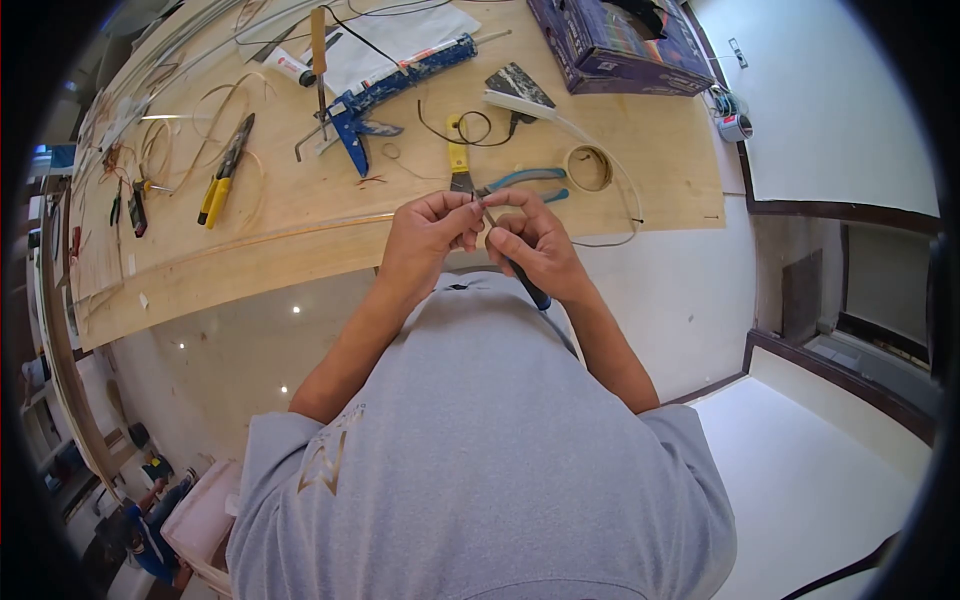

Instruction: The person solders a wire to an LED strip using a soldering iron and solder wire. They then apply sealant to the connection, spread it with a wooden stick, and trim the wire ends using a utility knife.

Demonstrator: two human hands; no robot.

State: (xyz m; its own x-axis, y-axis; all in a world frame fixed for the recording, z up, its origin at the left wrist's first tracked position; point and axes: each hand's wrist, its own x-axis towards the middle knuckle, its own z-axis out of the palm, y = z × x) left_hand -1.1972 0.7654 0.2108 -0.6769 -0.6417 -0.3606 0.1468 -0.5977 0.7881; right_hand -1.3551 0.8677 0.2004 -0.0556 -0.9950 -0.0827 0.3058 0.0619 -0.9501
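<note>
At the table's front edge, my left hand [432,232] is closed in a pinch at the fingertips. A tiny dark piece shows between thumb and finger, too small to name. Close beside it, my right hand [535,245] is closed round a slim tool with a dark handle [530,286]. The handle points down toward my shirt, and the tool's thin upper end reaches up to the left fingertips. Just beyond my hands lie pliers with teal handles [535,176] and a yellow-handled scraper [458,150], both partly hidden by the fingers.
On the wooden table [330,225] lie a blue caulking gun [400,90], yellow-and-black pliers [226,172], a tape roll [588,168], a white cable [570,125] and loose wires. A purple box [620,45] stands at the back right. Another person [150,540] is at the lower left.
</note>
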